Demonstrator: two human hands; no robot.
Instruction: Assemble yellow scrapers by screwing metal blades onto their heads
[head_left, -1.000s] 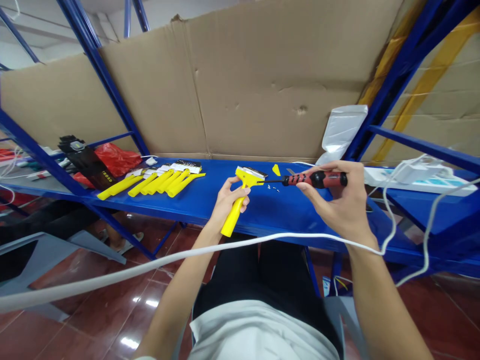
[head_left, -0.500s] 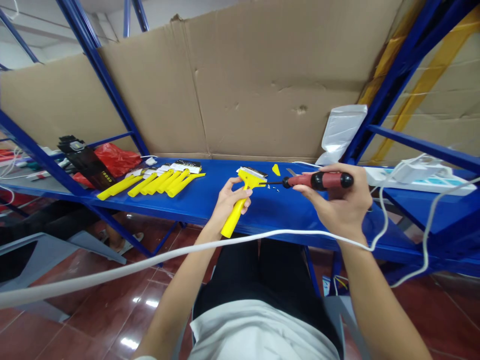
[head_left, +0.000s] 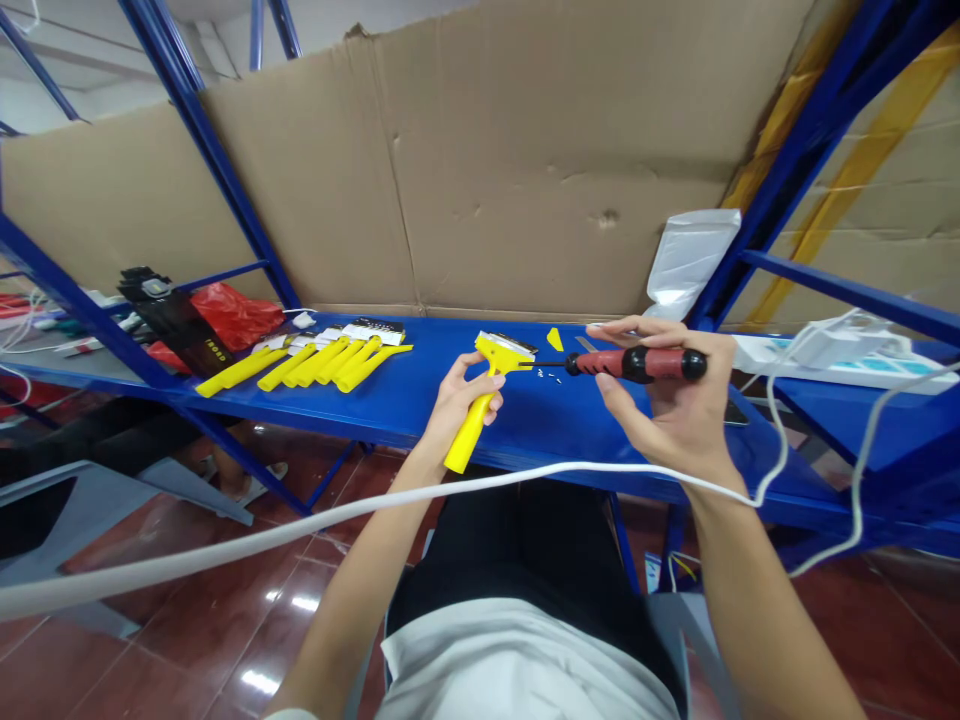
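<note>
A yellow scraper [head_left: 470,425] with a wide blade head is gripped near its neck by my left hand [head_left: 463,397], handle slanting down toward me. My right hand [head_left: 675,400] is around a red and black screwdriver [head_left: 637,364], thumb below and fingers partly stretched along its top. The dark shaft points left and its tip meets the side of the scraper head. Several small screws [head_left: 549,376] lie on the blue bench under the shaft. Behind them are a small yellow piece [head_left: 554,340] and a thin metal blade [head_left: 586,344].
Several yellow scrapers [head_left: 322,362] lie in a row on the blue bench [head_left: 555,425] at left, near a black box [head_left: 176,320] and red plastic bag [head_left: 236,318]. A white cable [head_left: 555,468] crosses before me. A power strip [head_left: 855,372] sits right; cardboard [head_left: 525,170] stands behind.
My right hand's fingers have loosened and stretched forward over the screwdriver. The scraper and my left hand have stayed almost in place.
</note>
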